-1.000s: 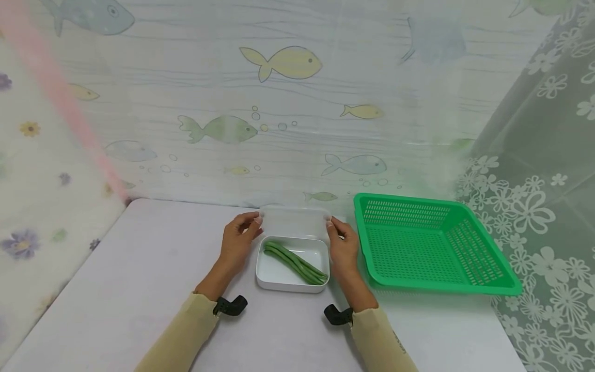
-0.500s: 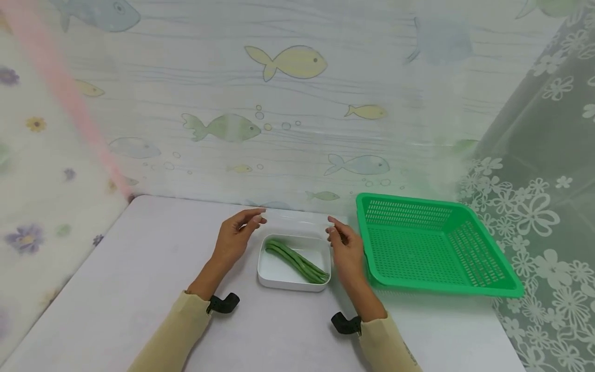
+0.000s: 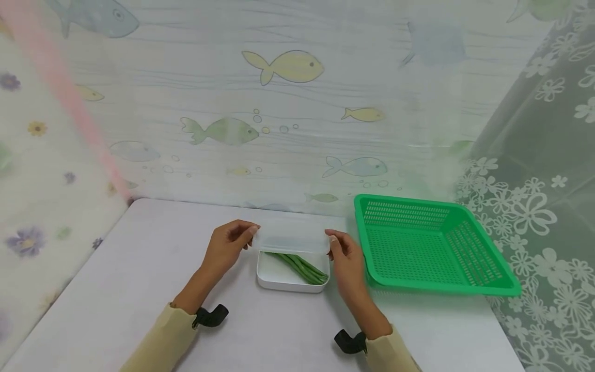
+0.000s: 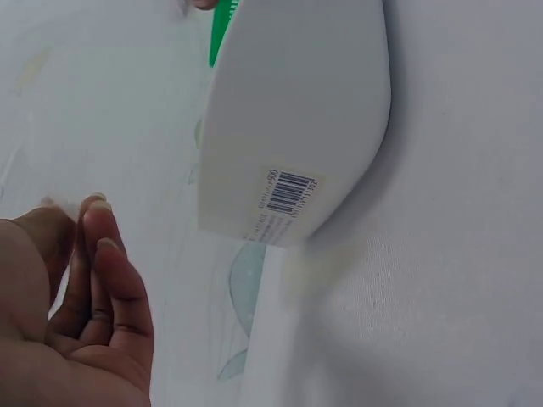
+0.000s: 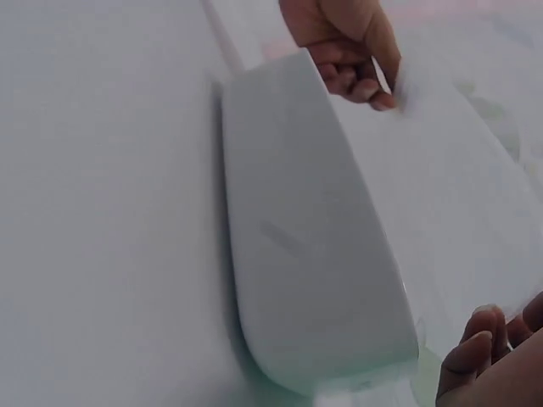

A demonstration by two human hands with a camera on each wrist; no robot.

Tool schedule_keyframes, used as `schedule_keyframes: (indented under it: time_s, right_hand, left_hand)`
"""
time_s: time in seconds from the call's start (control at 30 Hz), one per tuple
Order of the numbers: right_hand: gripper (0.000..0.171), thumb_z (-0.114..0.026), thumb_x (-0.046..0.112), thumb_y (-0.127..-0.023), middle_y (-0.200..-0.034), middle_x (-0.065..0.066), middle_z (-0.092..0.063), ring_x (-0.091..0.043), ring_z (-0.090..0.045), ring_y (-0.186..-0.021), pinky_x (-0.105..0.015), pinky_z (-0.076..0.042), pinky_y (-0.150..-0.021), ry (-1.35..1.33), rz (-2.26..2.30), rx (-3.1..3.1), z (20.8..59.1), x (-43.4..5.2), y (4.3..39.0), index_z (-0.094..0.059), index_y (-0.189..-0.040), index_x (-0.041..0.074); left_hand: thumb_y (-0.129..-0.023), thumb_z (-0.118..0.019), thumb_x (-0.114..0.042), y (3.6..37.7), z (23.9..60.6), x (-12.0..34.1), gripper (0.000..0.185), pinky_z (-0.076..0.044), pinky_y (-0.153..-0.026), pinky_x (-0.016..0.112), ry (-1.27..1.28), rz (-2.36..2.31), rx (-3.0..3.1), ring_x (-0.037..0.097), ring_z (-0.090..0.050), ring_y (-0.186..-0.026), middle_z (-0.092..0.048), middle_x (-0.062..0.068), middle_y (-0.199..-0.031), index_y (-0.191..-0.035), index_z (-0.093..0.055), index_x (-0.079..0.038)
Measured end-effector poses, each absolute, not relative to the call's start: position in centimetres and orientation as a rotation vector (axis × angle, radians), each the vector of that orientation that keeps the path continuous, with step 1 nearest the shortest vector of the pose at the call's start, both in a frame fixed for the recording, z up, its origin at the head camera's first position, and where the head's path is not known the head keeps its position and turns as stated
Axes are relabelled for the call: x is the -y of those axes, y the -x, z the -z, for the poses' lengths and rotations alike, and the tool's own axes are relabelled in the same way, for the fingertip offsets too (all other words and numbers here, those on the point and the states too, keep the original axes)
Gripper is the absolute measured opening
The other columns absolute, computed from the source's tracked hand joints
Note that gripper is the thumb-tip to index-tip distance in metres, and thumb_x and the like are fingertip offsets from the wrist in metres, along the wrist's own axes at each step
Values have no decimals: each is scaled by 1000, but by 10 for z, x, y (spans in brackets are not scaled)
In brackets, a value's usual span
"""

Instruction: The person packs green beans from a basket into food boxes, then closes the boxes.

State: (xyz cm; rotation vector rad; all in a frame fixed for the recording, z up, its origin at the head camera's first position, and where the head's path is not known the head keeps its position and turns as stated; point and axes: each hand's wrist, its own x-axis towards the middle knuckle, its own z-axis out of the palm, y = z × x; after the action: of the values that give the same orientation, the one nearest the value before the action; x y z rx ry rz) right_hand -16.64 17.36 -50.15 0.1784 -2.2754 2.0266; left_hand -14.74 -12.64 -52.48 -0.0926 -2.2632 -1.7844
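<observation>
Lid (image 3: 290,239) between my hands, over box (image 3: 279,276) of beans (image 3: 299,267) | left hand (image 3: 226,247) pinches its left end, right hand (image 3: 345,254) its right | I judge it light, thin, flexible, slippery: hold short edges.

White tray (image 3: 279,276) w/ my green beans (image 3: 299,267), clear lid (image 3: 290,236), green mesh basket (image 3: 432,248), pale lilac surface (image 3: 139,268), fish-print backdrop (image 3: 283,64).

My makeshift booth at home, fish-print sheet (image 3: 288,103) behind my table (image 3: 116,289), floral curtains (image 3: 534,170) hung at both sides
</observation>
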Motion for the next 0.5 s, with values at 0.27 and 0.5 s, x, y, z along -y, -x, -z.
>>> schedule_keyframes:
  time_s: [0.27, 0.5]
  right_hand:
    - [32, -61, 5, -107, -107, -15, -63, -16, -59, -84, -23, -55, -76, -54, -2090, 2326, 500, -178, 153, -63, -138, 1]
    - [29, -66, 5, -104, -107, -18, -65, -15, -61, -81, -24, -56, -73, -63, -1989, 2390, 500, -180, 150, -68, -133, -2]
  left_hand:
    - [-100, -77, -27, 132, 521, 129, 41, -62, -77, 37, -55, 1953, 2371, 27, -72, -81, -77, 10, -94, -134, -70, -5]
    - [-98, -80, -20, 125, 519, 123, 40, -61, -76, 29, -139, 2075, 2316, 18, -74, -81, -76, 15, -107, -131, -72, 1]
